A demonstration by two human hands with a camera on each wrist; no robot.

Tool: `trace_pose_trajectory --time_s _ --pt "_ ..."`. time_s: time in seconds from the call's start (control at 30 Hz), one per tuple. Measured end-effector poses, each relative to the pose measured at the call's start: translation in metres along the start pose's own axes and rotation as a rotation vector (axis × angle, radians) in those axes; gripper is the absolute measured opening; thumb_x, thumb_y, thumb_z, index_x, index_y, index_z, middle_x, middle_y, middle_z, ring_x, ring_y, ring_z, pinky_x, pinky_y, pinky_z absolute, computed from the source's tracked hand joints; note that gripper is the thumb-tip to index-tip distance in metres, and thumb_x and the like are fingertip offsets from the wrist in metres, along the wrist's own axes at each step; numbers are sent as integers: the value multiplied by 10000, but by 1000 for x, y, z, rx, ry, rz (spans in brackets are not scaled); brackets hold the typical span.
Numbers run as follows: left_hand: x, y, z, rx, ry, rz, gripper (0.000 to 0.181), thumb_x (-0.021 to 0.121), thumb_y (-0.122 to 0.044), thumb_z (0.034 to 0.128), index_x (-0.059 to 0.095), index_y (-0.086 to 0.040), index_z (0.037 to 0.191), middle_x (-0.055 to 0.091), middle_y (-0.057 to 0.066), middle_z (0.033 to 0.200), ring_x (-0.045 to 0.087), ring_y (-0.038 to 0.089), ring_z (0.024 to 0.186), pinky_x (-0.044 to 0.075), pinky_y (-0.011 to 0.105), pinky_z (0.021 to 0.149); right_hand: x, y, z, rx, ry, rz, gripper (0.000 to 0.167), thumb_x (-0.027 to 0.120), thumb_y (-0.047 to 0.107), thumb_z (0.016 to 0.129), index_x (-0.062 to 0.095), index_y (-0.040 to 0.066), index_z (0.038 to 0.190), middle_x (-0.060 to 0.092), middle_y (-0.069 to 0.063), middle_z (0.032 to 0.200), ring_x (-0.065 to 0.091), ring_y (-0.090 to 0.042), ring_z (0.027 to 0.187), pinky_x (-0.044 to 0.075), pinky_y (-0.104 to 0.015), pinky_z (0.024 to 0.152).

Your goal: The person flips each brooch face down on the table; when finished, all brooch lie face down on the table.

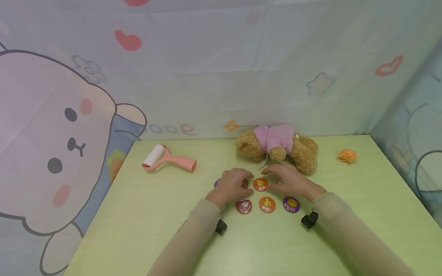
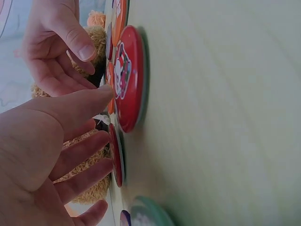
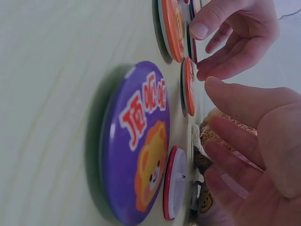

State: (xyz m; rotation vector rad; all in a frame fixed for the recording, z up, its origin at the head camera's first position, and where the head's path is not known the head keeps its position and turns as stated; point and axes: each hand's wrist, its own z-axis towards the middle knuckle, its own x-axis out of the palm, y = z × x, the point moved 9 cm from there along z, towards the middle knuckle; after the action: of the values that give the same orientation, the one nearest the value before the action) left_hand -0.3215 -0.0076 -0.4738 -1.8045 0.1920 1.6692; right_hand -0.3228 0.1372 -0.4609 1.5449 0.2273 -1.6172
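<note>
Both hands hover low over several round pin badges on the table. My left hand (image 1: 230, 187) has its fingers loosely spread beside a red-brown badge (image 1: 244, 183). My right hand (image 1: 293, 181) is spread likewise, its thumb close to an orange thumbs-up badge (image 1: 260, 184) between the hands. Nothing is gripped in either. Nearer lie a red badge (image 1: 243, 206), a second orange badge (image 1: 267, 204) and a purple lion badge (image 1: 291, 205). In the right wrist view, a badge (image 3: 176, 183) lies face down, its pin showing. The left arm partly covers a green-edged badge (image 2: 148, 212).
A teddy bear (image 1: 276, 140) in a pink top lies behind the hands. A pink lint roller (image 1: 181, 161) is at the back left, and an orange fluffy bundle (image 1: 347, 155) at the back right. A printed cloth (image 1: 214, 69) hangs behind the table.
</note>
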Motion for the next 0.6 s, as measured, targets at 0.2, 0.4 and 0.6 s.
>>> trace_pose_trajectory --time_s 0.2,0.4,0.6 --pt "3 0 1 1 14 -1 443 838 -350 904 741 -159 1291 752 -19 1208 670 217 1137 511 548 993 3 -3 0 26 12 -12 457 860 228 877 712 77 1283 748 -45 1242 699 -244 1039 519 -501 966" --pt "3 -6 5 41 5 20 404 835 -334 906 747 -168 1263 725 -35 985 628 131 904 519 502 916 8 -4 2 36 38 1 434 846 212 884 717 69 1272 748 -58 1232 678 -168 839 553 -370 836" --pt "3 -11 8 48 -9 27 388 827 -318 899 750 -165 1248 715 -36 958 577 103 828 512 504 910 9 -3 2 30 53 15 461 846 199 884 704 34 1290 737 -89 1254 677 -183 912 561 -379 859"
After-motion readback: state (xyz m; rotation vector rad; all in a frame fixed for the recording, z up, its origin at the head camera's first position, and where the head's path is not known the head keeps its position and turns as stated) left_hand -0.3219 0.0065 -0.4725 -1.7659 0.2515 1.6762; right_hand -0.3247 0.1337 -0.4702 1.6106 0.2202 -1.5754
